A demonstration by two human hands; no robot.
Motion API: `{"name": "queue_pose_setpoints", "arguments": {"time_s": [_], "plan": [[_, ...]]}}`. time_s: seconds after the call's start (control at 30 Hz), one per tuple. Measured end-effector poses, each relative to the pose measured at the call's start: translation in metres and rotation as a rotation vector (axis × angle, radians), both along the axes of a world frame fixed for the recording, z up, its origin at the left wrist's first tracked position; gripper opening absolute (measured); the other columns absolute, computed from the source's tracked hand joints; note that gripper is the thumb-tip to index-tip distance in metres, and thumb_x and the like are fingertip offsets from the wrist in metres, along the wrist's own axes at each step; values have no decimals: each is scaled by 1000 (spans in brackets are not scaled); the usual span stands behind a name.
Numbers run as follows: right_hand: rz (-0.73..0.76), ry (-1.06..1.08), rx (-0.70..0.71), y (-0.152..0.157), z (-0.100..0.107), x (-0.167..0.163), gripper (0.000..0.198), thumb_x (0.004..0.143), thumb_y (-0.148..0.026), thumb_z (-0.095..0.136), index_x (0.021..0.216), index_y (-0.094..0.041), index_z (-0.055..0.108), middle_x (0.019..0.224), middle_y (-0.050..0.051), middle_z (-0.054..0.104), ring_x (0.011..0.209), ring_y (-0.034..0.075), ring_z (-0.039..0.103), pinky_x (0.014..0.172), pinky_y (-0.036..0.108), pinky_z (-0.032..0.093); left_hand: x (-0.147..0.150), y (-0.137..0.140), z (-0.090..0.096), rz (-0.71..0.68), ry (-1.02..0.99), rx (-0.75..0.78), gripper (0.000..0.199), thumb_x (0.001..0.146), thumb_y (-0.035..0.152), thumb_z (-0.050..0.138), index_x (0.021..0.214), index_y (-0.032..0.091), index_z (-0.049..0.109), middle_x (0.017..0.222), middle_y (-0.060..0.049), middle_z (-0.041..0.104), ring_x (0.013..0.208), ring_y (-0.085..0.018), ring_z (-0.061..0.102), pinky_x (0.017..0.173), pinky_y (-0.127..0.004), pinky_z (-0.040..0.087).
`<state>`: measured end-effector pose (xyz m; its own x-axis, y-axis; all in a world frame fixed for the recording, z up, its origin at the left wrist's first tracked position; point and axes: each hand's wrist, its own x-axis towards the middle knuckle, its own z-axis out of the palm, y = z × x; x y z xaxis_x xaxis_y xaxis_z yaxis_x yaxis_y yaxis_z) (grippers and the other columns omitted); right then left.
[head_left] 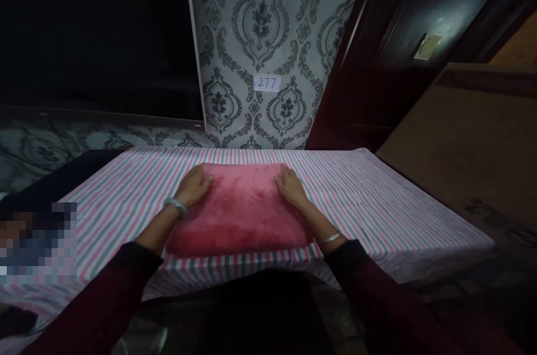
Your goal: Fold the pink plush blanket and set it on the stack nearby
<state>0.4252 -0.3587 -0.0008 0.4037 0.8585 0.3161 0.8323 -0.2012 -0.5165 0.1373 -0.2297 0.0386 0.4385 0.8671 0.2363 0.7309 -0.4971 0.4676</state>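
A pink and red plush cushion (247,207) lies flat on a striped tablecloth (356,198), close to the table's near edge. My left hand (195,186) grips its far left corner, thumb on top and the other fingers over the outer side. At the far right corner, my right hand (290,184) holds it the same way. The fingertips of both hands are partly hidden at the cushion's edges. A pale bangle circles my left wrist, and a thin band is on the right one.
A large dark television screen (96,36) rises at the back left. Patterned wallpaper with a paper label (267,83) reading 277 is behind the table. A dark red door (377,42) and a big cardboard box (465,142) stand on the right. A blurred-out patch covers the left.
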Motion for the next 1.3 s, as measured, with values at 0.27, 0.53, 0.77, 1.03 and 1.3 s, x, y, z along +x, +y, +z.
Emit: {"name": "queue_pose_setpoints", "arguments": {"time_s": [0.27,0.53,0.77,1.03,1.3], "plan": [[-9,-292,-249,55,-14,-8,51,103,-49,30,141,-25,53,147,11,52,140,34,36,112,58,29,68,39,-42,6,448,72,63,100,53,28,154,22,37,161,-15,33,150,-38,24,116,-67,17],[12,-250,-189,59,-35,12,51,104,-46,27,142,-25,54,149,9,50,141,33,35,110,54,34,58,54,-58,50,397,42,66,99,54,24,153,18,39,162,-17,31,150,-36,23,114,-65,26],[-8,-247,-197,55,-28,9,49,104,-38,27,142,-23,53,149,10,51,140,32,38,111,54,34,60,59,-47,60,335,-47,58,100,41,25,151,15,41,160,-16,35,150,-33,26,115,-63,26],[365,-264,-258,47,11,-31,51,103,-40,36,152,-31,41,164,6,30,152,34,19,118,62,18,33,-44,-16,-254,181,88,54,99,41,37,144,14,50,150,-17,49,143,-30,40,119,-51,29],[757,-362,-235,82,-11,-58,56,101,-51,43,155,-39,33,166,0,23,153,33,18,121,60,14,22,-140,-92,-375,264,330,83,80,49,71,154,31,37,163,-15,29,150,-45,19,114,-74,15]]}}
